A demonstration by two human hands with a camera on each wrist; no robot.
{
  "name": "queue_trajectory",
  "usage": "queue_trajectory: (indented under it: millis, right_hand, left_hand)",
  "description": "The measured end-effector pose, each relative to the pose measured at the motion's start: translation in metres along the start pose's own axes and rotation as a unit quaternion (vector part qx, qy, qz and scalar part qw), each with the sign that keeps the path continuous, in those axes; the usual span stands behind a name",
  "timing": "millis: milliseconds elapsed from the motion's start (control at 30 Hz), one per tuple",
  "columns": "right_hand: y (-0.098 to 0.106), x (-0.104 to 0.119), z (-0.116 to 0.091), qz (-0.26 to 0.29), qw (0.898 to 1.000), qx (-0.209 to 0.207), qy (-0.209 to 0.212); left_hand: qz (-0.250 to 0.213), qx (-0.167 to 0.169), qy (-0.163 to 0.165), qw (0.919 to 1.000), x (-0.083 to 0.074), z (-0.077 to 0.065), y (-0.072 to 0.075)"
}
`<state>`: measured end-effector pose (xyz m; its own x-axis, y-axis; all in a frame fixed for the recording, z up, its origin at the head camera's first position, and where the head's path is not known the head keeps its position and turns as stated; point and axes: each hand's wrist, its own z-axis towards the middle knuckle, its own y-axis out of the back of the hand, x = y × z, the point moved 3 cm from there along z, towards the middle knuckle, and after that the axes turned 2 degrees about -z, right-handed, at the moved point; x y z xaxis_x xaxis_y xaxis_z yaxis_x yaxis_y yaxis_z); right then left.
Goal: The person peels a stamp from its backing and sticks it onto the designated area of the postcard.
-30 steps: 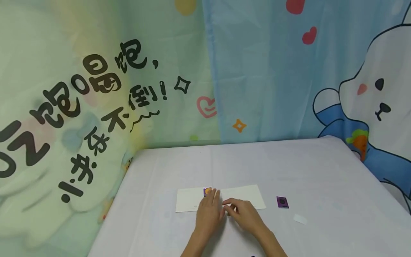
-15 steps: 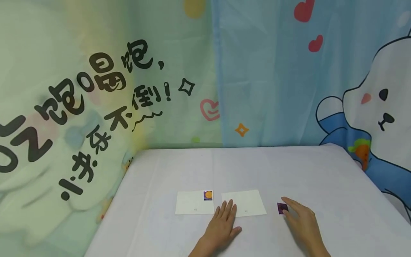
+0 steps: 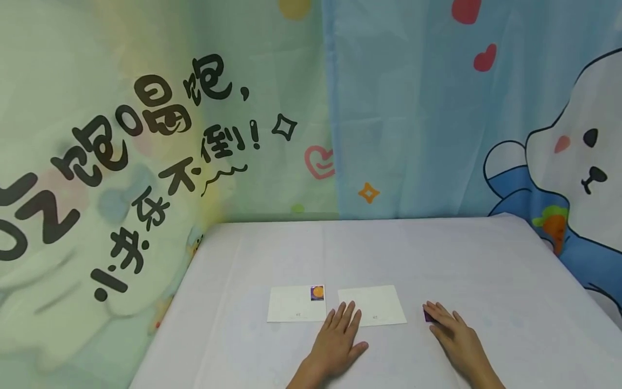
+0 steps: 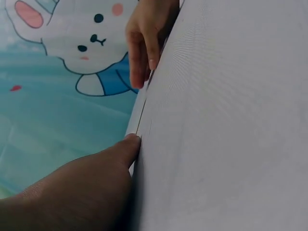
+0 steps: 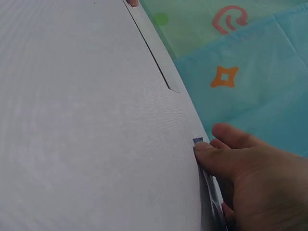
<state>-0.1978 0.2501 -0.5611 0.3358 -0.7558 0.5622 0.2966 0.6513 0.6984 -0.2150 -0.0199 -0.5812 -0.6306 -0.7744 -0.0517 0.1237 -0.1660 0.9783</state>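
Okay, two white cards lie side by side with a narrow gap between them: I have the left card point(image 3: 291, 303) with a square sticker point(image 3: 317, 292), orange disc on purple, in its upper right corner, and the right card point(image 3: 381, 305). Each has a tiny grey mark by its lower edge, too small for me to read. The left hand point(image 3: 338, 343) sits over the right card's near left corner, fingers straight and slightly spread, gripping nothing. The right hand point(image 3: 455, 337) is at the small dark purple piece point(image 3: 427, 315), which lies right of the cards, well apart from them. Its fingers cover most of that piece, so I only catch a sliver. My right wrist view shows the thumb point(image 5: 207, 151) at it, a modest gap to the fingertips; whether it's pinched, I can't tell.

Surface: a table under a white cloth point(image 3: 272, 251), faint creases, far edge nearly straight. Behind, I see a curtain: green panel point(image 3: 272, 189) with black lettering point(image 3: 176, 167), then blue panel point(image 3: 403, 135) with red hearts and an orange star point(image 3: 362, 193). Far right, a white cartoon animal point(image 3: 578, 189) in blue, with a carrot point(image 3: 554, 226).
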Motion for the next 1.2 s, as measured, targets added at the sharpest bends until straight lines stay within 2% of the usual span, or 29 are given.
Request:
queue_trajectory:
  millis: [233,600,800,1200]
  right_hand:
    - [0.0005,-0.0012,-0.0027,-0.006,1.000,0.009,-0.016]
    - [-0.0004,-0.0026,-0.0002,-0.019,1.000,-0.001,-0.008]
    - [-0.0015,-0.0049,-0.0019,-0.023,1.000,-0.012,-0.016]
    - [-0.0003,0.0015,-0.0016,-0.033,0.999,-0.001,-0.023]
  left_hand:
    - [-0.015,0.003,0.002,0.9999,0.0007,-0.0006,-0.0009]
    - [-0.042,0.019,0.008,0.9989,0.0025,-0.0003,-0.0005]
    - [-0.038,0.009,-0.001,0.9992,0.0014,-0.0005,0.0019]
    - [-0.041,0.009,0.000,0.9991,0.0019,-0.0002,0.0024]
